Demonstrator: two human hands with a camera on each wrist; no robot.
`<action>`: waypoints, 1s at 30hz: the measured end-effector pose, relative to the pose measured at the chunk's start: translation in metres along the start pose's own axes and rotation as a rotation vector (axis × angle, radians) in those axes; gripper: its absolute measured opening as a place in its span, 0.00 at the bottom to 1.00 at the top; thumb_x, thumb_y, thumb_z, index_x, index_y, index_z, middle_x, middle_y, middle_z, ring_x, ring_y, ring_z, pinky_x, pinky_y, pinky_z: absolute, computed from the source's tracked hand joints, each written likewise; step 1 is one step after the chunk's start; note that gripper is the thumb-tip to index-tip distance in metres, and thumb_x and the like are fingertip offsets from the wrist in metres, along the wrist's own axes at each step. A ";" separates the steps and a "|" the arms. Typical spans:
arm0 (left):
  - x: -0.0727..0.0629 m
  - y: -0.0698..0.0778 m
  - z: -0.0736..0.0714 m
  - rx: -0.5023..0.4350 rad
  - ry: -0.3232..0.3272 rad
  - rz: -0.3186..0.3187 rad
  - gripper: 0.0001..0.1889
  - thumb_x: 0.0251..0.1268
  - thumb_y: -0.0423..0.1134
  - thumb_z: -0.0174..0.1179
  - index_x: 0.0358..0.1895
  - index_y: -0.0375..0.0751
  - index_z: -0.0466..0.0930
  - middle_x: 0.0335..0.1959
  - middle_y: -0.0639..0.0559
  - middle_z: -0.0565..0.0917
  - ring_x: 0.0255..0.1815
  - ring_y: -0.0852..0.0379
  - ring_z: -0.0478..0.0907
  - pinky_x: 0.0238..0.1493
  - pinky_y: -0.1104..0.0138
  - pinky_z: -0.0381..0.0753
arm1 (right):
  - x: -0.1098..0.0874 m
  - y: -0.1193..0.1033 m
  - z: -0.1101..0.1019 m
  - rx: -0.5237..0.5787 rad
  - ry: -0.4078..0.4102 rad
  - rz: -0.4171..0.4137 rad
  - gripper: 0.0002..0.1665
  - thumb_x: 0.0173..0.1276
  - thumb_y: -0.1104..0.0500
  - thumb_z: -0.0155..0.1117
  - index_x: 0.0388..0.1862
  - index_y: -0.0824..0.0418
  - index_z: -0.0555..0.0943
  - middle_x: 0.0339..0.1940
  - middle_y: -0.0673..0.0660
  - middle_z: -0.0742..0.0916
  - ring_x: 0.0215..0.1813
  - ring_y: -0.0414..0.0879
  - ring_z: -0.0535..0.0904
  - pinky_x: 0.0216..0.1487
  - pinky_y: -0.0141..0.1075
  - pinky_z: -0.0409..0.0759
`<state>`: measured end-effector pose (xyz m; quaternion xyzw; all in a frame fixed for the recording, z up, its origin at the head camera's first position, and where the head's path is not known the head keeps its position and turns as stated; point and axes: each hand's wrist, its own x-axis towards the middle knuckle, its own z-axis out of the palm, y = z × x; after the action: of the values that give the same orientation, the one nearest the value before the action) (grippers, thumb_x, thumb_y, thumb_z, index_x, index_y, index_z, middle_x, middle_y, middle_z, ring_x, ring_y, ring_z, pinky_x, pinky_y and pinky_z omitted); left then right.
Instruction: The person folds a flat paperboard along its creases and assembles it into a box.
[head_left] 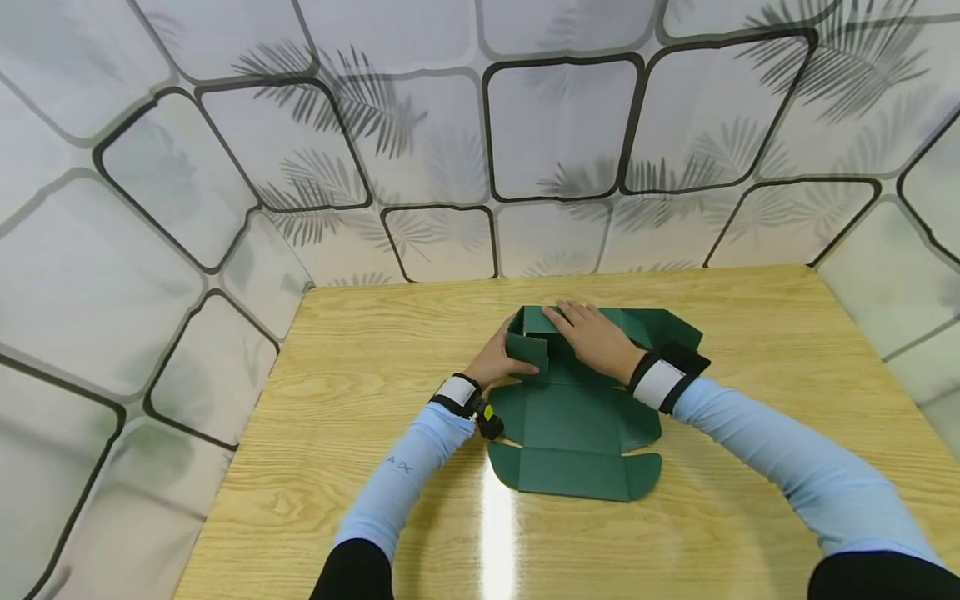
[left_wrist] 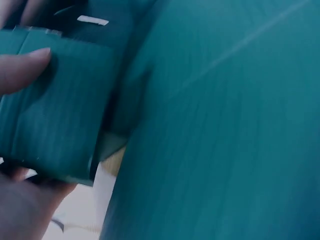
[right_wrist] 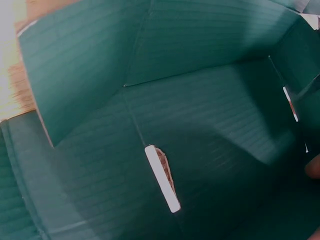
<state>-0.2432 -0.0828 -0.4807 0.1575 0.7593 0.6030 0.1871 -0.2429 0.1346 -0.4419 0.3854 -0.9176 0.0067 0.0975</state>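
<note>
A dark green cardboard box [head_left: 573, 417], partly folded, lies on the table with its back and left side panels raised. My left hand [head_left: 495, 358] grips the folded left side panel [left_wrist: 65, 110], thumb [left_wrist: 25, 70] on its near face and fingers behind it. Over the box's back wall [head_left: 536, 320] lies my right hand [head_left: 596, 340], its fingers stretched across the top edge. In the right wrist view, a fingertip [right_wrist: 313, 167] shows at the right edge, close over the cardboard. A slot [right_wrist: 162, 177] is cut along a crease there.
The box's front flap [head_left: 573, 473] and rounded side tabs lie flat toward me. Another raised flap [head_left: 675, 327] stands at the back right. Under everything is a wood-grain table [head_left: 360, 350], with a patterned curtain [head_left: 562, 133] behind its far edge.
</note>
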 end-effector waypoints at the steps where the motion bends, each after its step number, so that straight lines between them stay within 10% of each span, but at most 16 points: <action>1: 0.001 0.001 0.003 0.028 0.025 0.000 0.54 0.52 0.25 0.68 0.78 0.44 0.41 0.71 0.37 0.63 0.68 0.39 0.65 0.67 0.51 0.66 | 0.000 0.000 0.000 -0.004 0.005 -0.004 0.37 0.63 0.70 0.64 0.71 0.68 0.64 0.66 0.71 0.73 0.65 0.65 0.71 0.62 0.55 0.71; 12: 0.003 0.003 0.024 0.266 0.246 0.023 0.47 0.49 0.29 0.71 0.73 0.34 0.52 0.63 0.31 0.71 0.62 0.36 0.71 0.61 0.47 0.71 | -0.002 -0.006 0.000 -0.014 0.057 -0.023 0.36 0.63 0.70 0.65 0.70 0.68 0.66 0.66 0.72 0.74 0.65 0.65 0.72 0.62 0.55 0.72; 30: 0.007 0.000 0.035 0.511 0.432 0.041 0.24 0.53 0.22 0.56 0.57 0.29 0.67 0.49 0.32 0.81 0.49 0.38 0.80 0.49 0.49 0.78 | -0.005 -0.015 0.000 -0.010 0.070 -0.015 0.35 0.64 0.70 0.64 0.70 0.68 0.66 0.67 0.71 0.73 0.67 0.64 0.71 0.62 0.56 0.72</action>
<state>-0.2330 -0.0496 -0.4887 0.0829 0.9048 0.4161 -0.0358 -0.2285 0.1278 -0.4443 0.3913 -0.9107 0.0146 0.1315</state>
